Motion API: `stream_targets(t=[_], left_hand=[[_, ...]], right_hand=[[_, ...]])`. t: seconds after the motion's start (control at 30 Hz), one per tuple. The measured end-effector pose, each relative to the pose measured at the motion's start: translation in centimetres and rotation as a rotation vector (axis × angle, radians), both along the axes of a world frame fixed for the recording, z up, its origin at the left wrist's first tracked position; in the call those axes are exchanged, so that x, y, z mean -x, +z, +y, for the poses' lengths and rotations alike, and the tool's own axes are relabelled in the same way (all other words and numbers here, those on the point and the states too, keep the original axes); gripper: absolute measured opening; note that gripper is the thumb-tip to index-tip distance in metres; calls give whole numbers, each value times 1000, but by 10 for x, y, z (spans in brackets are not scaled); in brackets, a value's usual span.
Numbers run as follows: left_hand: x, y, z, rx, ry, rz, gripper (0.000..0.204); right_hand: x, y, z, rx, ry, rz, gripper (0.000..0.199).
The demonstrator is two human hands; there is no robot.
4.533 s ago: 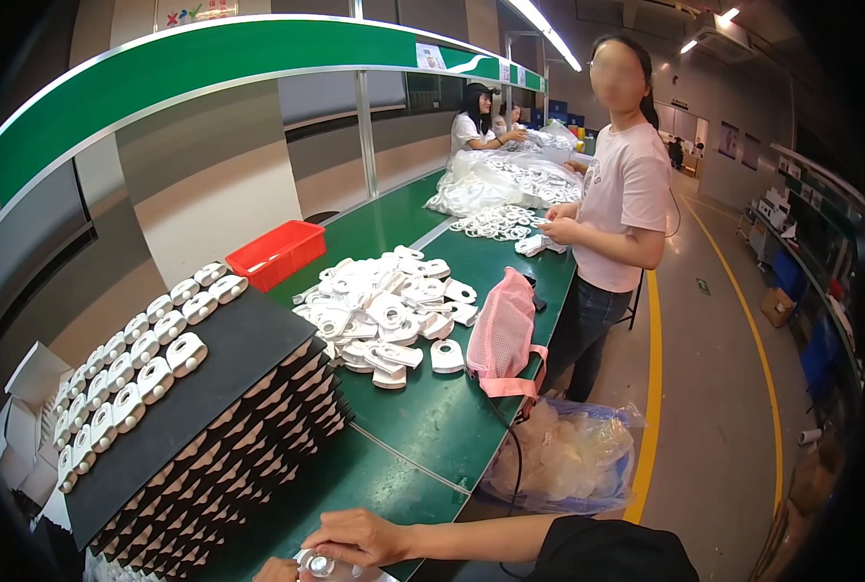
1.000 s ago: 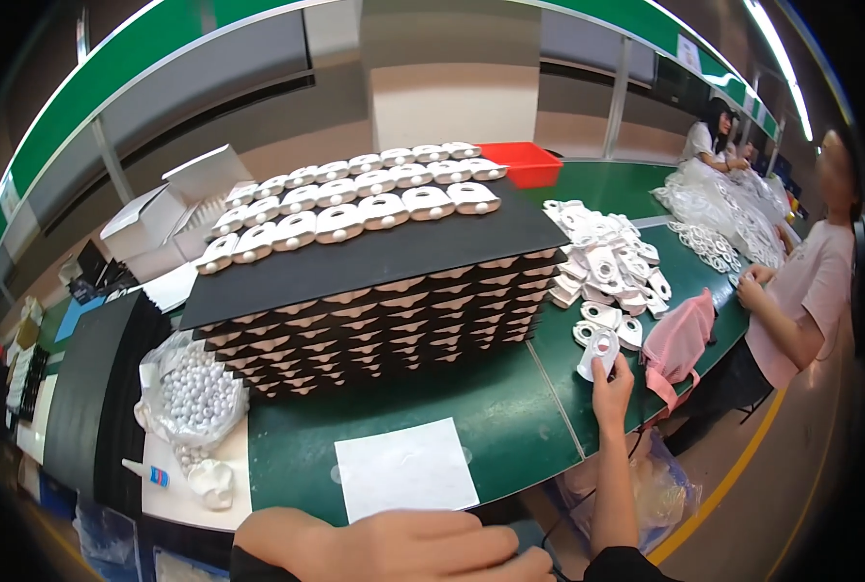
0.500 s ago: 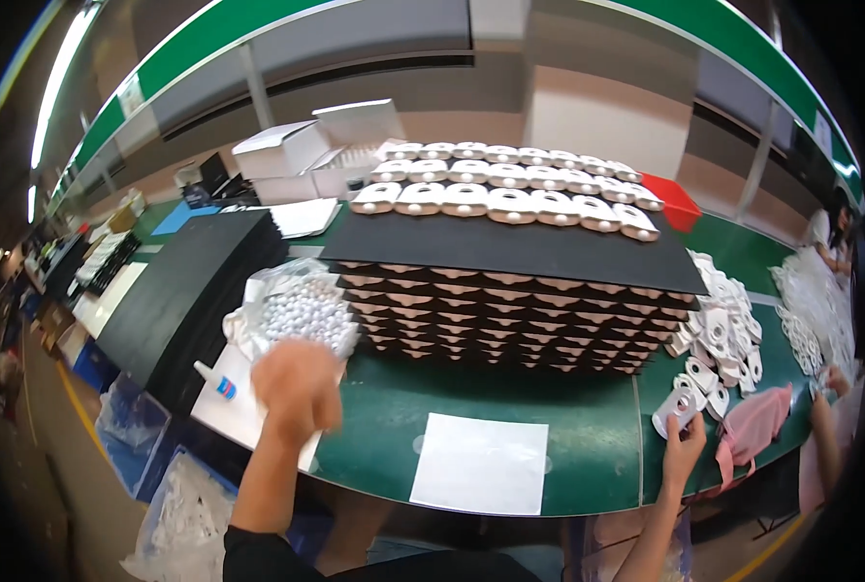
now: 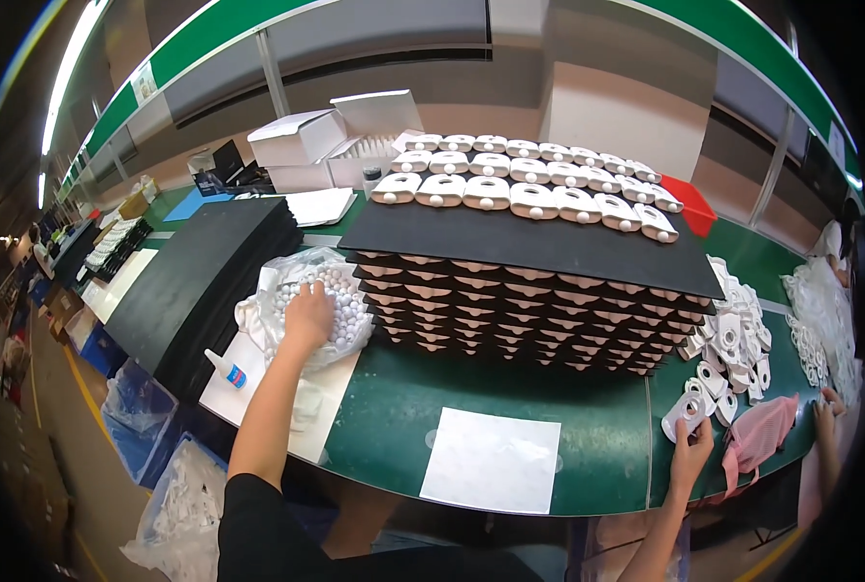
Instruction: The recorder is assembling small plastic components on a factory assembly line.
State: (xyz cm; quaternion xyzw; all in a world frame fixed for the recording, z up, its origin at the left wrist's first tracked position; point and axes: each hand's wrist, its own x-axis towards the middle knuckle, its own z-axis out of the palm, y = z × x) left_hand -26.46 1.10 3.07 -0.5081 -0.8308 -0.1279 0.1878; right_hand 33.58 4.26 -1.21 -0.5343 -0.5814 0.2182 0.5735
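Note:
My left hand (image 4: 308, 315) reaches into a clear plastic bag of small white balls (image 4: 340, 291) at the left of the green table. Its fingers curl down among the balls and the fingertips are hidden. My right hand (image 4: 690, 454) is at the table's front right edge, holding a white plastic part with a round hole (image 4: 685, 412). That part is just in front of a loose pile of similar white parts (image 4: 733, 339). Between my hands stands a tall stack of black trays (image 4: 529, 247) with rows of white parts on its top tray.
A white sheet (image 4: 491, 461) lies on the green table (image 4: 394, 417) in front of the stack. Left of the bag are a small glue bottle (image 4: 227, 369) and stacked black foam sheets (image 4: 195, 286). White boxes (image 4: 302, 141) and a red bin (image 4: 691, 201) stand behind. A pink bag (image 4: 757, 432) and another person's hand (image 4: 825, 417) are at the right.
My view has swung left from the co-workers to the tray stack. My left hand has dropped from above the table into the bag of balls. My right hand still holds a white part.

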Motion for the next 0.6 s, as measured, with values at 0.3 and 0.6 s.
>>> stream_targets(t=[0.3,0.6], left_hand=[[8,1,-4,-6,-157,77,25],[-3,9,4,78,-203,-111,28]], right_hand=[[-1,5,-5,-16,-33,-19,16],[-4,-4,1,-23,-44,8,15]])
